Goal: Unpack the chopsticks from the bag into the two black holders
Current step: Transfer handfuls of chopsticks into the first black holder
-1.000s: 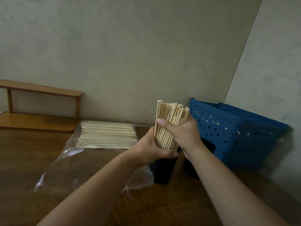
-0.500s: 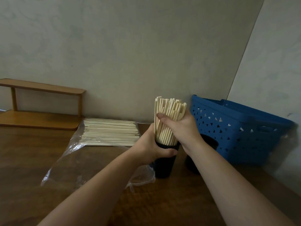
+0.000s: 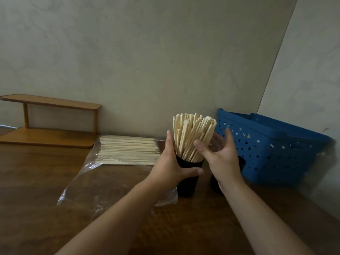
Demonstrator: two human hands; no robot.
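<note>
Head view puts your left hand point(image 3: 170, 168) around the near black holder point(image 3: 188, 178), thumb curled across its front and fingers up along its far-left side, so that grip is wrapped on the holder and steadying it. Your right hand point(image 3: 219, 156) hangs just to the right of the standing bundle point(image 3: 193, 138); its grip is spread, fingers relaxed and holding nothing, with the fingertips point(image 3: 199, 145) close against the sticks, though you cannot tell whether they actually touch. That bundle stands in the holder with its long axis near upright, fanning a little toward your right hand at the top. The second black holder point(image 3: 241, 162) sits directly behind and below your right hand, mostly hidden by it, and what it contains cannot be seen. What the next move turns on is the remaining chopsticks point(image 3: 128, 150): they lie flat in the clear plastic bag point(image 3: 103, 179) on the worktop point(image 3: 36, 199), well to the left of both grips, long axis running left to right across you. Your left hand is the nearer one, so it looks like the natural hand to reach for them, turning the sticks from lying to upright before they go into a holder.
</note>
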